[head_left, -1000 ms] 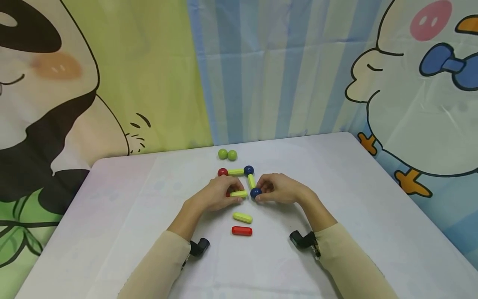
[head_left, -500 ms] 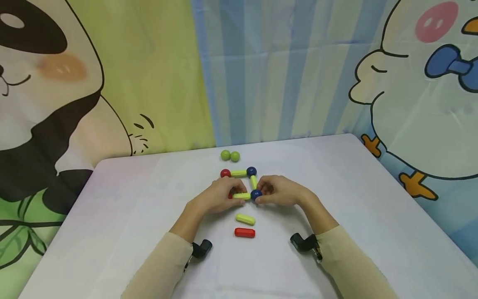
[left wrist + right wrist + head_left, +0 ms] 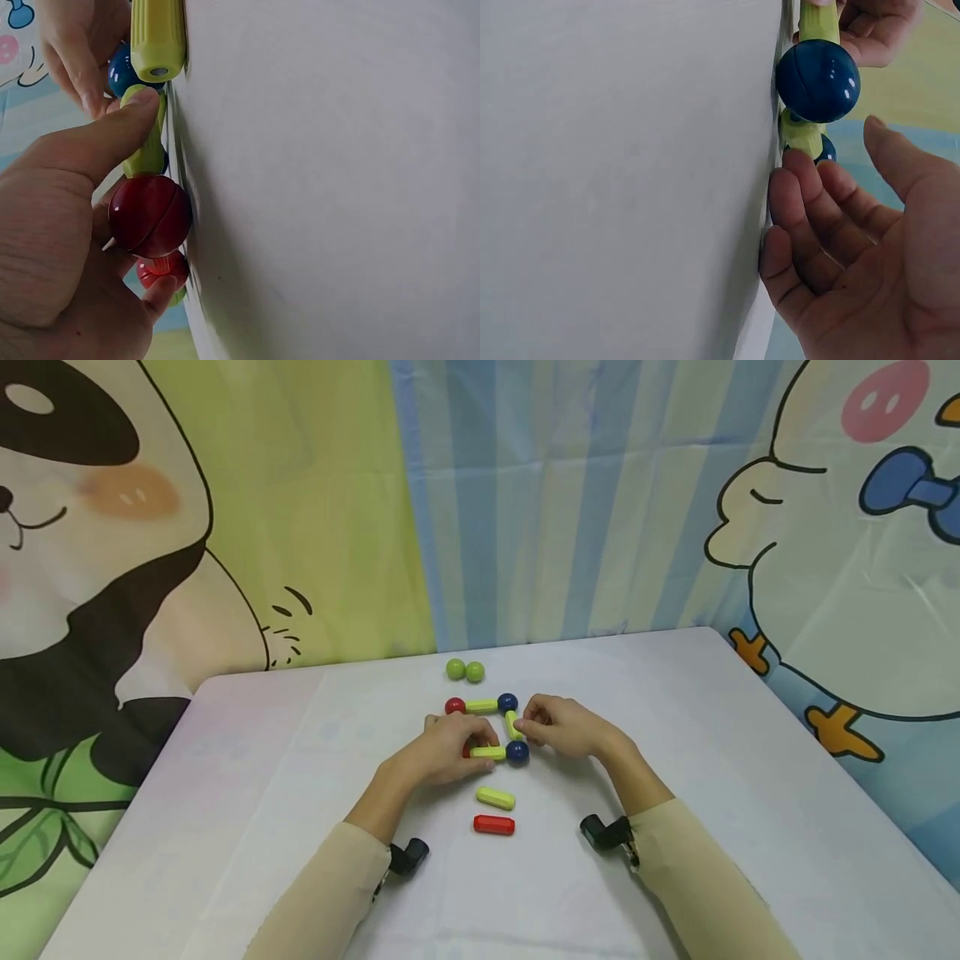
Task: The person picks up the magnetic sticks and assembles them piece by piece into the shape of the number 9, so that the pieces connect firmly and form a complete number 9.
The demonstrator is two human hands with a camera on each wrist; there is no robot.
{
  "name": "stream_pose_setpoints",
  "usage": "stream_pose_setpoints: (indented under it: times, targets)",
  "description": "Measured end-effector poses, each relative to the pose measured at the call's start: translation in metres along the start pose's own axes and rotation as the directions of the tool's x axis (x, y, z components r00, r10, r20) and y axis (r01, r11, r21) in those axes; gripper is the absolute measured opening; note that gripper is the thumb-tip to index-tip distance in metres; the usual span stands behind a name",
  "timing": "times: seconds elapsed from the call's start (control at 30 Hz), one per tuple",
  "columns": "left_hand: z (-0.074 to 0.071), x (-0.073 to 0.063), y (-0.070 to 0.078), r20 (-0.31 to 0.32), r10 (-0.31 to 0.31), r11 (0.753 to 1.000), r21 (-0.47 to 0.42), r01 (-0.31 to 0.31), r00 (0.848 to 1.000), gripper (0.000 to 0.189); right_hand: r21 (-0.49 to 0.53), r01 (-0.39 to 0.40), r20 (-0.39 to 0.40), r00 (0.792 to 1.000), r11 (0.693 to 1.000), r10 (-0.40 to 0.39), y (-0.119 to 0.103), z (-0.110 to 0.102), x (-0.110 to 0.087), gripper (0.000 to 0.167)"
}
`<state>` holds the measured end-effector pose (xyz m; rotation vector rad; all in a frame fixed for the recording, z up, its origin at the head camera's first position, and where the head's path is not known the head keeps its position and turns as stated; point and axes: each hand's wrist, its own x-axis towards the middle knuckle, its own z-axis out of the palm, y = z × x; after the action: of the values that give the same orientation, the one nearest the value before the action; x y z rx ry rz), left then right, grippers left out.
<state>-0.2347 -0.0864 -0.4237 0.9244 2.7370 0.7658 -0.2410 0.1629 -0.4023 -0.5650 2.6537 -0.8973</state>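
Note:
In the head view, yellow magnetic rods and balls form a shape open on its left. My left hand (image 3: pixel 450 747) pinches the near yellow rod (image 3: pixel 490 752), thumb on it in the left wrist view; a dark red ball (image 3: pixel 150 216) sits at its left end. At its right end is a blue ball (image 3: pixel 517 753). My right hand (image 3: pixel 566 725) is beside the right-hand yellow rod (image 3: pixel 512 724), fingertips close to it, thumb held apart in the right wrist view; touching is unclear. A far blue ball (image 3: pixel 507 702), yellow rod (image 3: pixel 482 705) and red ball (image 3: pixel 454 706) make the back side.
Two green balls (image 3: pixel 465 671) lie behind the shape. Nearer the person, a loose yellow rod (image 3: pixel 496 798) and a red rod (image 3: pixel 494 825) lie on the white table (image 3: pixel 637 877). A printed curtain (image 3: pixel 517 527) hangs behind the table.
The near yellow rod moved right against the near blue ball, closing a small gap. My right hand then let go of that ball and moved back beside the right-hand rod.

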Motion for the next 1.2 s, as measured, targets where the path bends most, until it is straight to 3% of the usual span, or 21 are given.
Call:
stream_pose_setpoints:
  times: [0.57, 0.77, 1.2]
  targets:
    - [0.005, 0.012, 0.018, -0.022, 0.0, 0.992, 0.127, 0.003, 1.0, 0.032, -0.019, -0.118, -0.093, 0.989, 0.993, 0.116, -0.007, 0.001, 0.029, 0.035]
    - [0.006, 0.013, 0.023, 0.008, -0.003, 0.98, 0.201, 0.001, 1.0, 0.033, -0.003, -0.154, -0.113, 0.982, 0.988, 0.153, -0.008, 0.005, 0.031, 0.039]
    - [0.008, 0.015, 0.022, 0.011, 0.0, 0.988, 0.157, -0.001, 1.0, 0.032, -0.015, -0.2, -0.121, 0.973, 0.98, 0.197, -0.01, 0.006, 0.034, 0.034]
